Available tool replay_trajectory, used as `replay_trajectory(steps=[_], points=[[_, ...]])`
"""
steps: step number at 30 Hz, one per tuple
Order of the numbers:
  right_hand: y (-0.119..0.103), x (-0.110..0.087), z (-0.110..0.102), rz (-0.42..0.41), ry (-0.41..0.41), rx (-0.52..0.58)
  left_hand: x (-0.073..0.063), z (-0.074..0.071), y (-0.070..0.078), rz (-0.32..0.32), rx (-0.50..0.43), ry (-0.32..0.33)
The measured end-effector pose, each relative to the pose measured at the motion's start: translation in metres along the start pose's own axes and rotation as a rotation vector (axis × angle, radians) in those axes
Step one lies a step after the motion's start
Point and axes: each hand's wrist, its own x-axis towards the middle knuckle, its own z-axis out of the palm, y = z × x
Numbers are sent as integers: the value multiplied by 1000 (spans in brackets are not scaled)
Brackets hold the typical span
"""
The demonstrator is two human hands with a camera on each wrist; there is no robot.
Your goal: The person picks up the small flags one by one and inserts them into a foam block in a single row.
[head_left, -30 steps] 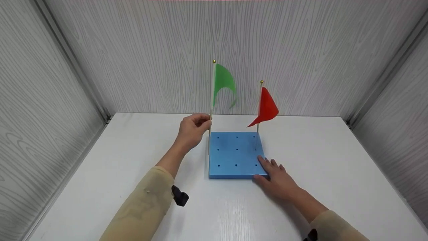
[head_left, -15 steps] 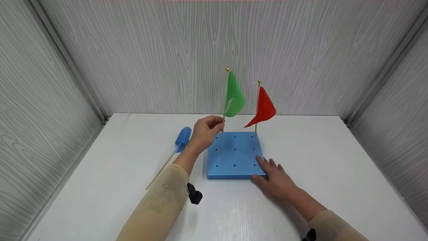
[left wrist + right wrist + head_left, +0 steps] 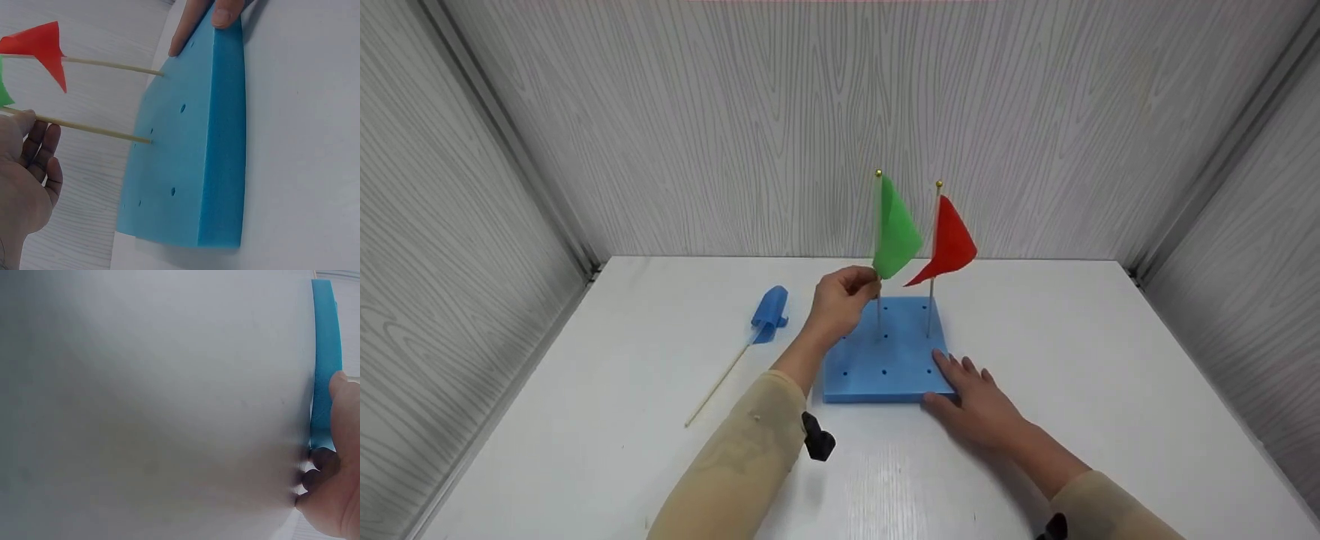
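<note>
In the head view my left hand (image 3: pixel 844 304) pinches the thin wooden stick of a green flag (image 3: pixel 895 232) between thumb and fingers, just below the cloth. The stick stands nearly upright over a blue foam block (image 3: pixel 859 386) with rows of small holes; its lower tip (image 3: pixel 149 142) is right beside the centre hole. A red flag (image 3: pixel 952 238) stands in the block's right middle hole. My right hand (image 3: pixel 979 405) rests at the block's front right corner, fingers extended along its side and thumb at the front edge. The right wrist view shows that thumb against the block's side (image 3: pixel 325 354).
A blue flag (image 3: pixel 769 311) lies on the white table (image 3: pixel 615 375) left of the block, its stick pointing toward the front left. Grey wood-grain panels (image 3: pixel 735 127) enclose the table at the back and both sides.
My left hand has carried the green flag rightward from the block's left edge to its middle and lowered it. The blue flag, hidden behind the arm before, now shows. My right hand stays put.
</note>
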Motion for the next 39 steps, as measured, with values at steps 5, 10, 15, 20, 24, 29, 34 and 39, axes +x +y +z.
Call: replay_trajectory(steps=[5, 10, 15, 20, 24, 29, 34, 39], points=[[0, -1, 1, -10, 6, 5, 2, 6, 0, 22, -9, -16], [0, -1, 1, -27, 14, -6, 4, 10, 0, 55, 5, 0], [0, -1, 1, -30, 16, -7, 6, 12, 1, 63, 15, 5], [0, -1, 1, -15, 5, -3, 7, 14, 1, 51, 18, -1], [1, 0, 2, -19, 9, -5, 7, 15, 3, 51, 21, 1], [2, -1, 1, -26, 9, -7, 8, 18, 4, 67, 28, -1], [3, -1, 1, -22, 2, -4, 6, 16, 5, 66, 54, -13], [2, -2, -2, -32, 19, -19, 5, 17, 4, 69, 76, -8]])
